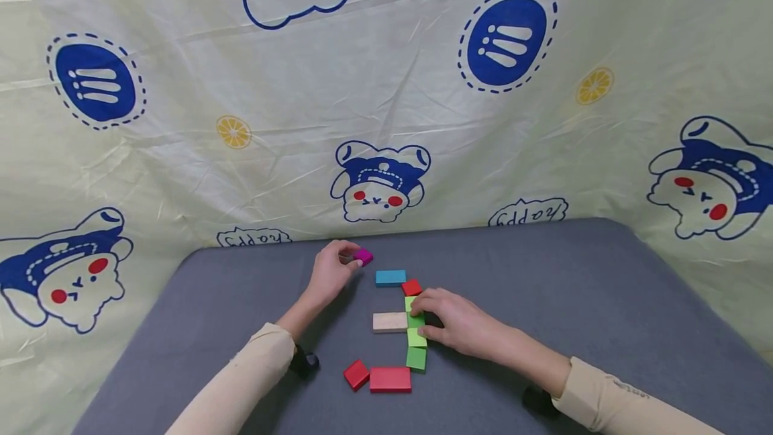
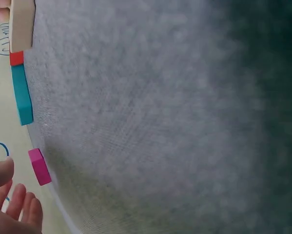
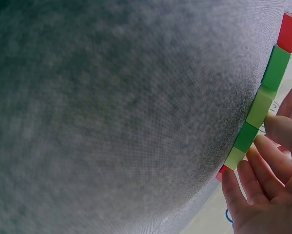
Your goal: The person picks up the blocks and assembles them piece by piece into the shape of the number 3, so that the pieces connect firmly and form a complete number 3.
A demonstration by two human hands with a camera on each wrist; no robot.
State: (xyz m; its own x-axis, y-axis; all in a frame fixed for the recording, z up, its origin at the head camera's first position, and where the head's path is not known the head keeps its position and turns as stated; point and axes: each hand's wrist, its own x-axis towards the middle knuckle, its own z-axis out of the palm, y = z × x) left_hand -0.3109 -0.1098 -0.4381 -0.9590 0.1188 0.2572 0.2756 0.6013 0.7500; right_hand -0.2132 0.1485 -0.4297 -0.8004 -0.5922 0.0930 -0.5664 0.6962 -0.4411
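Observation:
A small magenta block [image 1: 364, 257] lies at the far side of the table. My left hand [image 1: 333, 270] is beside it with loosely bent fingers; in the left wrist view a gap shows between the fingers and the magenta block [image 2: 40, 167]. Light and dark green blocks form a column, among them a light green block [image 1: 417, 337] and a dark green block [image 1: 416, 359]. At the column's right side, my right hand [image 1: 461, 321] touches the blocks with thumb and extended fingertips. A red block [image 1: 412, 286] meets the column's far end, and a blue block [image 1: 390, 278] lies left of it.
A pale wooden block [image 1: 389, 322] extends left from the column's middle. Near the front lie a long red block [image 1: 390, 380] and a small tilted red block [image 1: 356, 375]. The grey tabletop [image 1: 574, 287] ends at a printed curtain [image 1: 386, 99].

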